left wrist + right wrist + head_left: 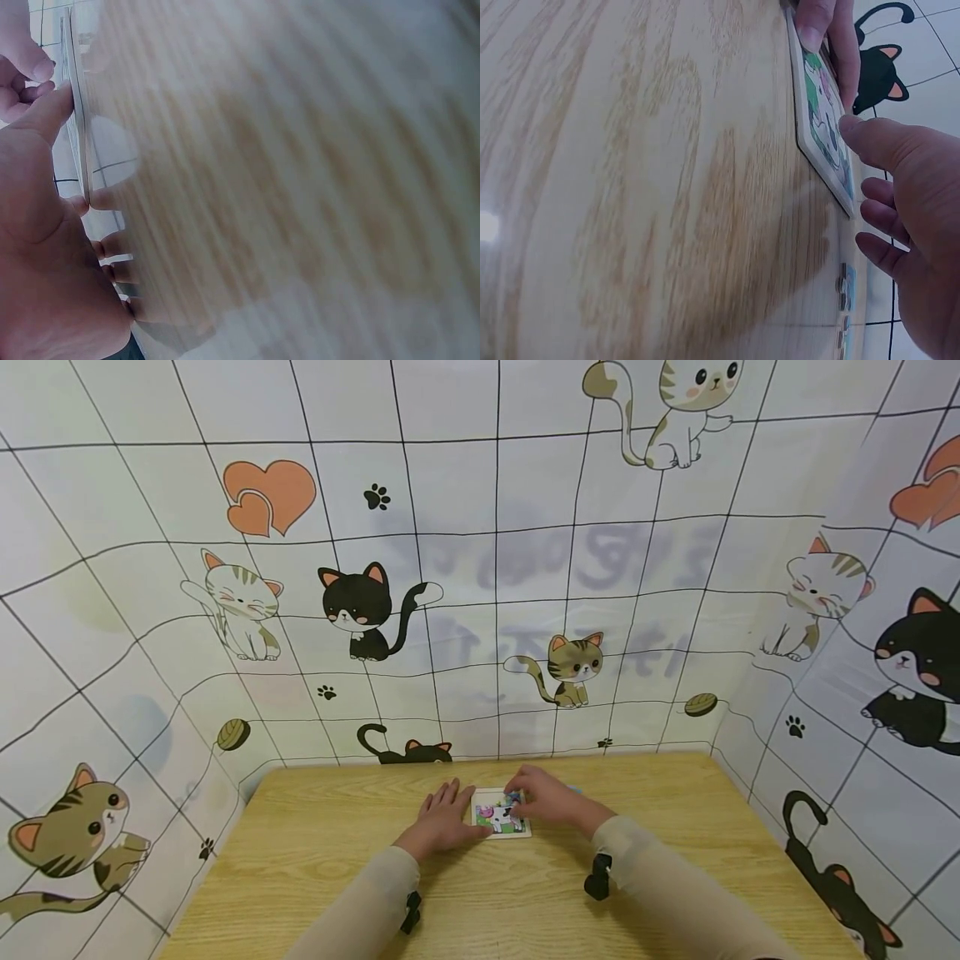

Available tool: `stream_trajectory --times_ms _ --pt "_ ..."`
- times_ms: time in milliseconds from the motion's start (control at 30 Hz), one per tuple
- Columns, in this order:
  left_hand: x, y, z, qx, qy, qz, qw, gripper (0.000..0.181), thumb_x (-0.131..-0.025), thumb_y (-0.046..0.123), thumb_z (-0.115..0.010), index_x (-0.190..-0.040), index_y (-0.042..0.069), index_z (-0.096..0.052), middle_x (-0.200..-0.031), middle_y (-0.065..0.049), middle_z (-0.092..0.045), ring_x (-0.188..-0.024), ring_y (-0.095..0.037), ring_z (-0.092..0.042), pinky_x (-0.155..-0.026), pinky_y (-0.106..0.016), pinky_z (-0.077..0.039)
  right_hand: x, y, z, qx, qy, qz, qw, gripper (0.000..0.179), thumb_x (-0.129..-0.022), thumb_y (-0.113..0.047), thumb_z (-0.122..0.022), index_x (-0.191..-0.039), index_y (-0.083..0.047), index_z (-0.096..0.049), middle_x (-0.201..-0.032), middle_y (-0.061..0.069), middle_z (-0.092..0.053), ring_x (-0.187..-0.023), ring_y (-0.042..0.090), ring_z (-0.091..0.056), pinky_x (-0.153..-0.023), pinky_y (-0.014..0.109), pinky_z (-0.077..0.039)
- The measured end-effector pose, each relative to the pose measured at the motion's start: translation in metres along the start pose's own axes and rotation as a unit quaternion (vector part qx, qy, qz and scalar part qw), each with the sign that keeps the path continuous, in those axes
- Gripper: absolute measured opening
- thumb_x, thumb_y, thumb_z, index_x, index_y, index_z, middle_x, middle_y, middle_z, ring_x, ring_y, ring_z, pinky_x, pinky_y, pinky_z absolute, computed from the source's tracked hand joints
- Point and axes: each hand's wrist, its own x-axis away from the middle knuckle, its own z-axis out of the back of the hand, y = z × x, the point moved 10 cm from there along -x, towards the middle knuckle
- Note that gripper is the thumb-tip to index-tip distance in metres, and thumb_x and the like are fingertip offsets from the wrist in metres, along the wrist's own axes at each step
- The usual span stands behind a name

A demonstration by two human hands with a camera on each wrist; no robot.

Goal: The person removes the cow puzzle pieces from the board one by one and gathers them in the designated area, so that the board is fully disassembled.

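Observation:
A small jigsaw puzzle board (481, 836) with a pale frame and a cow picture lies on the table. My left hand (446, 820) rests at its left side, fingers spread and straight, thumb on the near edge. In the left wrist view the board (78, 127) shows edge-on beside that hand's thumb. My right hand (551, 797) is over the board's right part, pinching a bluish puzzle piece (513, 797) between thumb and forefinger at the upper right. The right wrist view shows the right thumb (877, 140) close over the board (810, 124); the piece is hidden there.
More blue puzzle pieces (845, 289) lie on the table right of the board, partly hidden by the right hand in the head view. The wooden table (315, 852) meets cat-printed white cloth walls (465, 560) at the back and sides.

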Motion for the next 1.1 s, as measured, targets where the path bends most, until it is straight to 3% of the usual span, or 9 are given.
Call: stream_trajectory --times_ms 233,500,833,1100 --pt "0.004 0.004 0.003 0.0 0.001 0.001 1.0 0.099 -0.1 0.068 -0.071 -0.175 0.015 -0.034 -0.183 -0.019 -0.019 -0.169 -0.043 -0.014 -0.132 -0.067 -0.012 -0.002 -0.007 -0.005 0.031 -0.022 -0.004 0.9993 0.033 -0.103 -0.019 -0.083 -0.134 -0.008 -0.076 -0.116 0.008 -0.062 -0.093 0.016 -0.052 -0.082 0.036 -0.049" --pt "0.002 0.003 0.002 0.008 0.002 -0.004 1.0 0.1 -0.099 0.067 -0.073 -0.175 0.014 -0.035 -0.182 -0.02 -0.019 -0.169 -0.044 -0.013 -0.132 -0.068 -0.011 -0.003 -0.004 -0.005 0.036 -0.027 -0.006 0.999 0.027 -0.102 -0.021 -0.084 -0.126 -0.009 -0.08 -0.114 0.007 -0.061 -0.091 0.016 -0.051 -0.079 0.035 -0.048" --pt "-0.013 -0.014 -0.015 -0.004 0.02 -0.014 0.9997 0.104 -0.096 0.078 -0.068 -0.175 0.018 -0.035 -0.183 -0.019 -0.019 -0.168 -0.045 -0.014 -0.132 -0.07 -0.01 -0.003 -0.004 -0.005 0.013 -0.027 0.007 0.9995 0.029 -0.102 -0.02 -0.084 -0.128 -0.006 -0.081 -0.114 0.007 -0.061 -0.091 0.02 -0.054 -0.08 0.034 -0.048" --pt "0.003 0.003 0.001 0.001 0.008 -0.011 0.9999 0.097 -0.101 0.065 -0.072 -0.174 0.012 -0.036 -0.182 -0.021 -0.02 -0.168 -0.044 -0.016 -0.132 -0.068 -0.013 -0.004 -0.002 -0.006 0.012 -0.024 0.014 0.9995 0.027 -0.101 -0.02 -0.086 -0.124 -0.008 -0.082 -0.112 0.005 -0.061 -0.091 0.016 -0.053 -0.08 0.034 -0.049"
